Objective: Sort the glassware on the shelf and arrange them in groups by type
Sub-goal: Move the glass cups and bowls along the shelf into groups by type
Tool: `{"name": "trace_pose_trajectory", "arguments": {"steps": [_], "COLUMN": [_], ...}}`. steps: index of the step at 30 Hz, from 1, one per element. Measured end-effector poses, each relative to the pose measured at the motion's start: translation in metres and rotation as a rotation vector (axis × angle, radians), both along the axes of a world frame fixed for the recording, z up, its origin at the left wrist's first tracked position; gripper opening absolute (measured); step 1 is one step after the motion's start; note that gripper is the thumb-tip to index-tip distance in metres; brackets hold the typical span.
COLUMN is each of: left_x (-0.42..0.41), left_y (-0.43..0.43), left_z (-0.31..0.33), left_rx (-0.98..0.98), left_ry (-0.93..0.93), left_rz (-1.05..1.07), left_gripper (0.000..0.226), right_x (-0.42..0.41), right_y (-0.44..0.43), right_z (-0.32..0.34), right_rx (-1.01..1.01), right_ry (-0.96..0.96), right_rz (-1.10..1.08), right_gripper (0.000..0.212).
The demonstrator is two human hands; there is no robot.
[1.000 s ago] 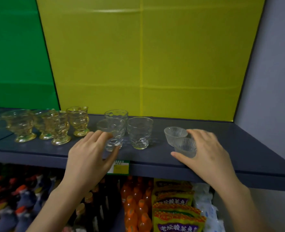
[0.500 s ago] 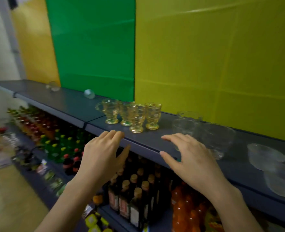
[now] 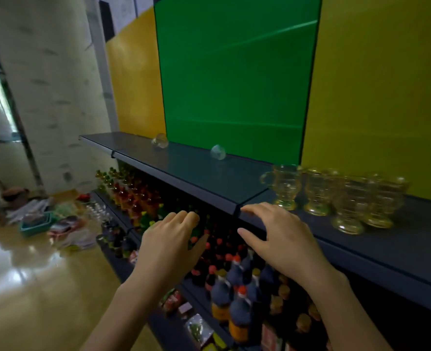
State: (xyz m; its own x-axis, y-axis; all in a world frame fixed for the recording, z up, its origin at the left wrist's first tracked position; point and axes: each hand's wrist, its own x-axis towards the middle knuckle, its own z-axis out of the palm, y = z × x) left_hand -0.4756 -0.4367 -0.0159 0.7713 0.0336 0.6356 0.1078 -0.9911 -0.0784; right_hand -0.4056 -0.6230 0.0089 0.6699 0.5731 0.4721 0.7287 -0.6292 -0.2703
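Note:
Several yellow footed glass cups stand grouped at the right on the dark grey shelf. Two small clear glass bowls lie apart further left: one before the green panel, another near the yellow panel. My left hand hovers empty in front of the shelf edge, fingers relaxed. My right hand is also empty, its fingertips near the shelf's front lip beside the nearest yellow cup.
Below the shelf are rows of bottles with red and orange caps and packets. Goods and a teal basket lie on the shiny floor at left. Green and yellow panels back the shelf.
The view has swung left; the clear tumblers and ribbed bowls at right have left the frame. Both hands let go of glassware and moved left along the shelf edge, empty.

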Motion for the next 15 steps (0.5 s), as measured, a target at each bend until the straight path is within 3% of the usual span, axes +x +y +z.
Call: {"name": "trace_pose_trajectory", "arguments": {"steps": [15], "left_x": [0.081], "left_y": [0.206], "left_z": [-0.005], "left_rx": [-0.089], "left_ry": [0.002], "left_rz": [-0.038], "left_gripper": [0.03], "right_x": [0.101], "right_y": [0.215], "right_z": [0.006], "right_rx": [-0.066], "right_ry": [0.023], "right_rz": [-0.058], "right_gripper": [0.041]}}
